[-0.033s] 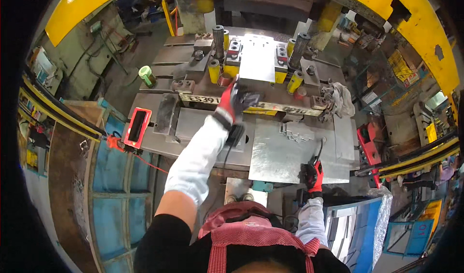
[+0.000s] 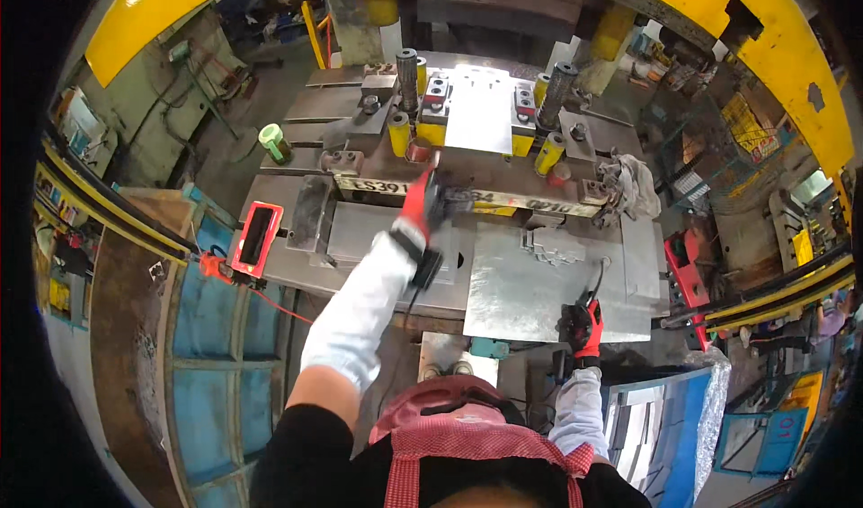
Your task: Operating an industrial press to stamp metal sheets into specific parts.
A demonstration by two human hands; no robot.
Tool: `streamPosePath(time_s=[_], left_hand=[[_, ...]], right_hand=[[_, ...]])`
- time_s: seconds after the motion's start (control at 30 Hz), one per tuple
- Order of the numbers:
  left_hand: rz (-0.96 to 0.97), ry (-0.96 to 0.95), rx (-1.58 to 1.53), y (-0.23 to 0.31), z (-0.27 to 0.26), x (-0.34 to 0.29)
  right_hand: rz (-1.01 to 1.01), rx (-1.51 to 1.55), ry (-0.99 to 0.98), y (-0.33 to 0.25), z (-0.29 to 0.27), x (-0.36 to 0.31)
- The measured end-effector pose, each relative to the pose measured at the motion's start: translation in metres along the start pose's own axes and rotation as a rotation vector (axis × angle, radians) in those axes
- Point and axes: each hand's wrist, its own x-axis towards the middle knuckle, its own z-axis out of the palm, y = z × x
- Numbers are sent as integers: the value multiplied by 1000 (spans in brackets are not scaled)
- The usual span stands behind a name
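Observation:
My left hand (image 2: 426,202), in a red and black glove, is held over the front edge of the press die (image 2: 539,195); motion smears its fingers. Beyond it, a bright flat metal sheet (image 2: 478,112) lies on the die between the guide posts. My right hand (image 2: 586,326), gloved the same way, is closed at the near edge of a large metal plate (image 2: 508,283). From its grip a thin dark rod with a bent tip (image 2: 600,277) sticks out over the plate. Small stepped metal pieces (image 2: 553,245) lie farther back on that plate.
A green-capped container (image 2: 273,143) and a red-framed dark box (image 2: 256,238) stand on the left. Yellow cylinders (image 2: 548,151) and dark guide posts (image 2: 557,93) rise from the die. A grey rag (image 2: 634,187) hangs at its right end. A blue-sided bin (image 2: 679,427) is at lower right.
My left hand has drawn slightly back toward me, away from the metal sheet. My right hand and the rod look unmoved.

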Motion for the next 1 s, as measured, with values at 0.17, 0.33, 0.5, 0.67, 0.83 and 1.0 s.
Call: streamPosePath(time_s=[0.17, 0.33, 0.5, 0.67, 0.83, 1.0], left_hand=[[72, 365, 608, -35, -73, -156], [376, 416, 2200, -43, -158, -218], [128, 299, 2283, -39, -160, -220], [155, 288, 2257, -39, -173, -220], [160, 287, 2271, -39, -168, -217], [125, 302, 2277, -40, -177, -217]], right_hand=[[-61, 120, -29, 18, -24, 14], [-87, 42, -10, 7, -2, 3], [-71, 81, -41, 13, -16, 12], [-81, 96, -4, 12, -8, 7], [-104, 99, -68, 13, -14, 10], [-91, 156, -64, 14, -11, 10]])
